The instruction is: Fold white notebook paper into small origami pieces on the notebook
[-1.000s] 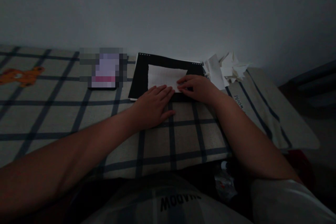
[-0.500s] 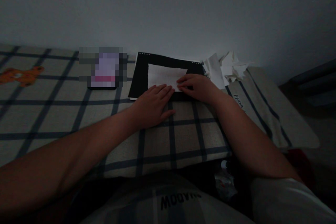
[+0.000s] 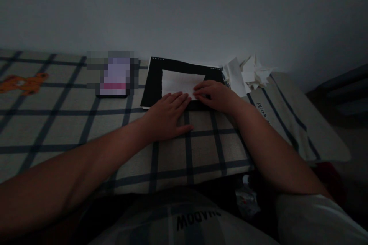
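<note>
The white paper (image 3: 181, 82) is laid flat on a black sheet (image 3: 153, 84), close to the wall. The black sheet is spread on a cloth with dark crossing lines (image 3: 71, 122), and an orange cartoon animal (image 3: 23, 83) is printed on the cloth at the far left. A plain pale wall (image 3: 184, 7) is seen behind, and the room is dim. A blurred dark thing (image 3: 113, 74) is placed left of the black sheet, and a heap of folded white papers (image 3: 247, 72) is piled just to its right.

Almost nothing is changed from half a second ago. The hands and the paper are kept in the same spots.

The paper's long side is run left to right, along the wall. Its right end is cut at a slant.

The left hand (image 3: 168, 115) is laid open and flat, with its fingertips on the paper's near edge. The right hand (image 3: 217, 95) is curled loosely, and its fingers are pressed down on the paper's near right corner.
</note>
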A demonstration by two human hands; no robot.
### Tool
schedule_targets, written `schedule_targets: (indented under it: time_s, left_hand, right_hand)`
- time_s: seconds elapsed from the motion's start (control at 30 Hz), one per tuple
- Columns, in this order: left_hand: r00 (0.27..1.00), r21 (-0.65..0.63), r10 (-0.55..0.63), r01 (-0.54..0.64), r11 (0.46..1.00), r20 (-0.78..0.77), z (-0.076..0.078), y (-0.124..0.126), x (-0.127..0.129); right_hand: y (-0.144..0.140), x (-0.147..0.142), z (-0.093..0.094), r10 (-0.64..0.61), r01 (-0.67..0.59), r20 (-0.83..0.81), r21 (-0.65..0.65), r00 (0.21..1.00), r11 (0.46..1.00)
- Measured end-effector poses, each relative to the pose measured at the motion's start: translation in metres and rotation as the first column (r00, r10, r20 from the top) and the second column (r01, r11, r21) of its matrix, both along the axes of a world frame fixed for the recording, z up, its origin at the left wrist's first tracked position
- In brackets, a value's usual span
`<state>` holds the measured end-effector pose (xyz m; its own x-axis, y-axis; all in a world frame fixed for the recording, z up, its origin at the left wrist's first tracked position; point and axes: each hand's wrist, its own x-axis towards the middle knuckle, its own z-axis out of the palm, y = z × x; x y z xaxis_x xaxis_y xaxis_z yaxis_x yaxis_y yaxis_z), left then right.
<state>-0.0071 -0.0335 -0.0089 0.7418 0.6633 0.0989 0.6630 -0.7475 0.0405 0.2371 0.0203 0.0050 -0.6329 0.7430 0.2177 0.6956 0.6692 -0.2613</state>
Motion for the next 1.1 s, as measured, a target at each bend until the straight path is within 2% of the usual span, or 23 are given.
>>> schedule_targets:
  time_s: [0.2, 0.33, 0.5, 0.77, 1.1]
  left_hand:
    - [1.000, 0.016, -0.012, 0.012, 1.000, 0.010, -0.002, 0.000, 0.000]
    - [1.000, 0.021, -0.002, 0.002, 1.000, 0.009, -0.003, -0.001, 0.001]
    - [1.000, 0.022, -0.006, 0.006, 1.000, 0.023, -0.002, -0.001, 0.002]
    - [1.000, 0.023, -0.008, 0.008, 1.000, 0.028, -0.002, -0.001, 0.001]
    - [1.000, 0.017, -0.005, 0.005, 1.000, 0.004, -0.003, -0.001, 0.002]
  right_hand:
    - [-0.007, -0.001, 0.008, 0.073, -0.071, -0.012, 0.116, 0.997, 0.991]
    - [-0.015, -0.006, 0.015, 0.123, -0.126, 0.024, 0.138, 0.992, 0.982]
    - [-0.018, -0.011, 0.016, 0.108, -0.130, 0.136, 0.161, 0.985, 0.978]
    - [-0.019, -0.012, 0.015, 0.109, -0.135, 0.160, 0.159, 0.981, 0.978]
    - [-0.023, -0.017, 0.018, 0.048, -0.084, 0.230, 0.148, 0.972, 0.985]
